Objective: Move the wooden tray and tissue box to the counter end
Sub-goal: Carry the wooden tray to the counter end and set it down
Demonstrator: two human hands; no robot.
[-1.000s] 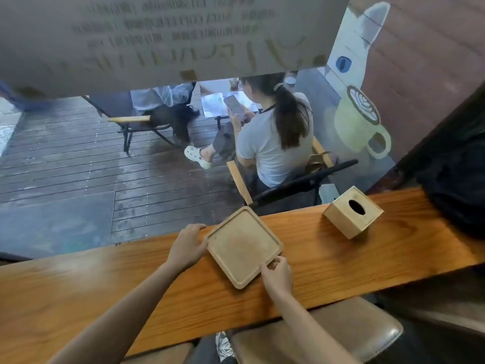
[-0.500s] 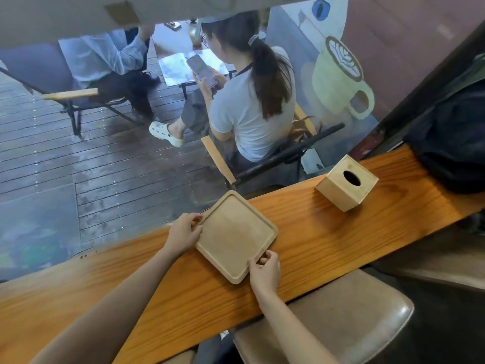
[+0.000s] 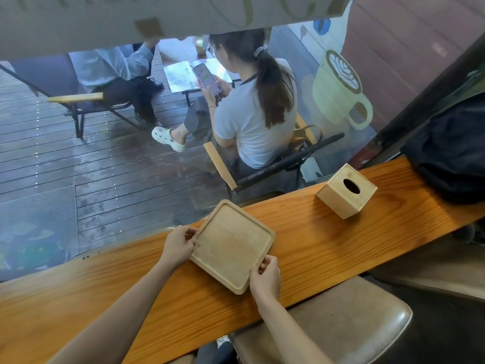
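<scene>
Tray [image 3: 231,245] sits in your two-handed grip: your left hand [image 3: 178,245] pinches its left edge, fingers curled over the rim, and your right hand [image 3: 265,278] clamps its near corner. It lies skewed on the counter [image 3: 315,248], its far corner reaching the window edge. Your tissue box [image 3: 346,191] stands untouched further right, well apart, near a dark bag [image 3: 454,158] at the counter's end.

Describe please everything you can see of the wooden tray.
The wooden tray is square, pale wood, with rounded corners and a low raised rim. It is empty and lies turned like a diamond on the orange-brown counter. The left hand grips its left corner, the right hand its near right edge. The tissue box stands apart, to the right.
</scene>
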